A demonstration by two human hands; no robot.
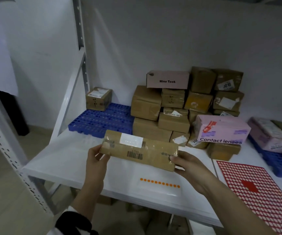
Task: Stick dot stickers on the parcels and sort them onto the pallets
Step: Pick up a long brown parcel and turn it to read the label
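I hold a long flat brown parcel (139, 150) with a white label and a barcode above the white shelf (68, 160). My left hand (96, 160) grips its left end and my right hand (186, 164) grips its right end. Below it on the shelf lies a white strip with a row of orange dot stickers (159, 182). A red sheet of dot stickers (255, 192) lies at the right. One small brown parcel (98, 98) stands on the blue pallet (99, 119) at the back left. A second blue pallet (276, 163) at the far right carries pink parcels (269, 134).
A stack of brown and pink parcels (184, 106) stands against the back wall in the middle, with a pink "Contact lenses" box (221, 129) in front. A white metal rack upright (6, 141) and its diagonal brace (68, 99) frame the left side.
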